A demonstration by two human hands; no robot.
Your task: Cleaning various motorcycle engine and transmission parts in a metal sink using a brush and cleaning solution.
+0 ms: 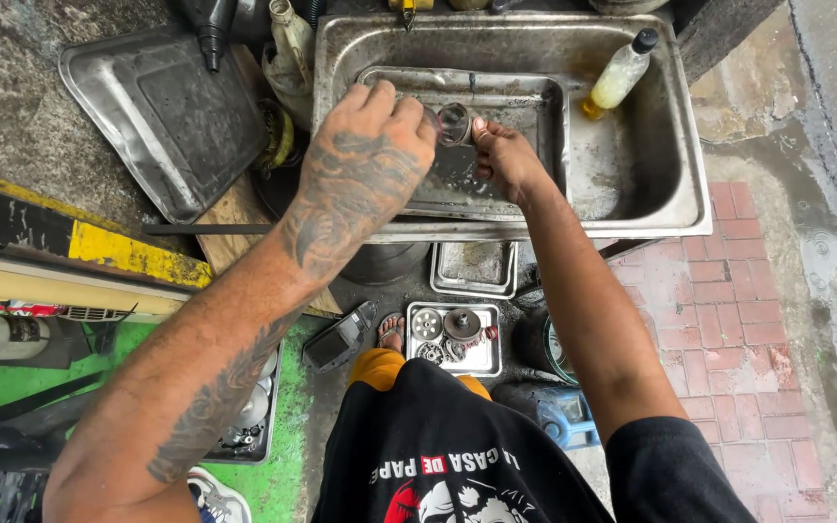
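Looking down from the head camera, both hands meet over a steel basin [670, 145]. The left hand [365, 160], fingers curled downward, and the right hand [504, 155], fingertips pinched, grip a small round metal part [453, 123] between them, above a shallow tray [535, 107] lying in the basin. A bottle [620, 73] of yellowish liquid leans in the basin's far right corner. Below the basin, on the ground, a small tray [491, 363] holds gears, and an empty pan [162, 116] lies to the left.

Both arms reach forward, left hand [368, 155] and right hand [503, 157] close together, fingers curled.
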